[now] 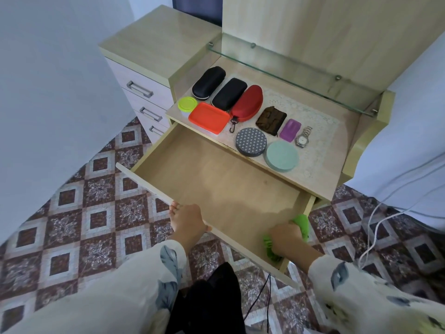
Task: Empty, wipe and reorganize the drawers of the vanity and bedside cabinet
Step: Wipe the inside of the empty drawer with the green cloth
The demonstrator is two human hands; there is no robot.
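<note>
Drawer (216, 179) hangs pulled out below the desk (320, 182), bare inside. Left grip (187, 219) curls over its front edge, holding it. Right grip (286, 238) clutches a green cloth (301, 221) pressed into the drawer's near right corner. A watch (304, 138) lies on the desk's right part.

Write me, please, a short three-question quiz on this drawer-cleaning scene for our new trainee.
1. True or false: the open drawer contains nothing but the green cloth held by the right hand.
2. What does the left hand grip? A) the drawer's front panel B) the watch C) the red case
3. How many glasses cases lie on the vanity top above the drawer?
Key: 1 true; 2 A; 3 three, two black and one red.
</note>
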